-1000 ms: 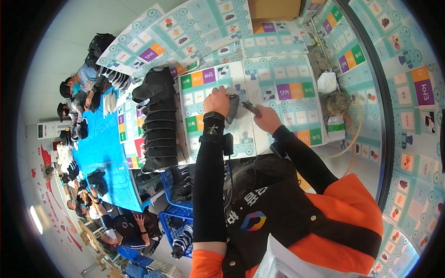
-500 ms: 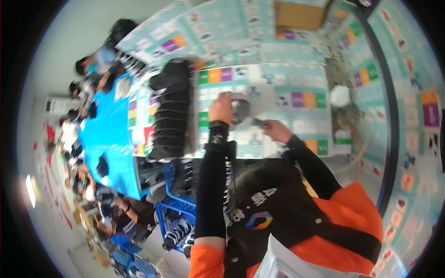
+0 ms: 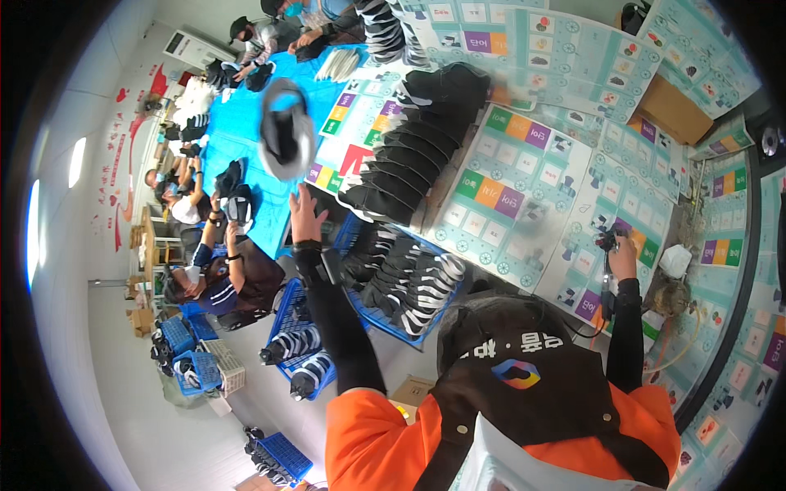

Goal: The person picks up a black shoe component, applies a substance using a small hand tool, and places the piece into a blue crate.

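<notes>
Your left hand is spread, fingers apart, just under the blurred shoe in mid-air above the table's left edge, while your right hand is clamped on a dark tool near its right edge.

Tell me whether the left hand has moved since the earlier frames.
Yes. The left hand has swung left, off the patterned table, past the row of black caps, now open, empty.

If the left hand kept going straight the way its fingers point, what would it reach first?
Probably the blurred grey-and-black shoe piece up-picture from the open left hand, apparently in mid-air over the blue table cover. Depth is unclear, so the hand might pass under it.
</notes>
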Available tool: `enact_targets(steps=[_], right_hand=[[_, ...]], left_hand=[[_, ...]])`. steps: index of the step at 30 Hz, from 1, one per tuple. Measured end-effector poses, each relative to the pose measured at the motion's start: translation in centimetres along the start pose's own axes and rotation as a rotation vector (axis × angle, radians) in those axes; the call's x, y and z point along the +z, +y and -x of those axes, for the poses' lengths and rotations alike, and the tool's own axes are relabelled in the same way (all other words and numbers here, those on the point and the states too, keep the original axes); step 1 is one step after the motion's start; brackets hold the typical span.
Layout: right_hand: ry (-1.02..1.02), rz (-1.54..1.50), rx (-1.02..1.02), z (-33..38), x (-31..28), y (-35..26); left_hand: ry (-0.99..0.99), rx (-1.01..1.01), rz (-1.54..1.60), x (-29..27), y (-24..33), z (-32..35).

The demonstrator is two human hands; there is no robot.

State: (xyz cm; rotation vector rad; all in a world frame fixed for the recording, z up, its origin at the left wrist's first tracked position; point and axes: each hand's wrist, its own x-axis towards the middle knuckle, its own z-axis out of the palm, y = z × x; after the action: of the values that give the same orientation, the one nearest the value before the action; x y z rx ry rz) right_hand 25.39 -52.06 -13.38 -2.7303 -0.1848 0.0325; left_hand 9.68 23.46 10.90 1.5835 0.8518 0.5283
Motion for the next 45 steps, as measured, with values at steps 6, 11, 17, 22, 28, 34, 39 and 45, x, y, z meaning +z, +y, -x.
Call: enact_targets(steps=[6,11,17,22,28,34,39,45], right_hand=[[-0.085,-0.123,-0.079,0.7,-1.6,-8.1],[-0.304,-0.178,-0.156,0.3,-4.3,-17.3],[-0.335,-0.15,-0.125,0.5,-7.0,-23.4],[-0.617,-0.686,-0.19,0.7,-5.3,-29.5],[-0.322,-0.73,-0.471,0.5,-1.1,-36.8],[-0.226,-0.802,-0.195,0.8,0.4,-33.4],[-0.228,-0.735,-0.36,2.6,2.0,-32.2],[-0.246,-0.555,-0.196,3.6,2.5,-27.6]], left_hand=[[-0.185,0.523,-1.14,4.8,-12.2,-0.7],[-0.105,0.905,-1.429,5.5,-17.3,-0.1],[-0.158,0.708,-1.255,3.5,-11.7,1.6],[-0.231,0.598,-0.841,6.1,-7.2,9.5],[-0.487,0.38,-0.586,15.7,-10.6,14.0],[-0.585,0.411,-0.366,19.4,-14.6,15.9],[-0.551,0.387,-0.408,21.2,-17.9,18.1],[-0.572,0.393,-0.446,21.9,-17.3,18.1]])
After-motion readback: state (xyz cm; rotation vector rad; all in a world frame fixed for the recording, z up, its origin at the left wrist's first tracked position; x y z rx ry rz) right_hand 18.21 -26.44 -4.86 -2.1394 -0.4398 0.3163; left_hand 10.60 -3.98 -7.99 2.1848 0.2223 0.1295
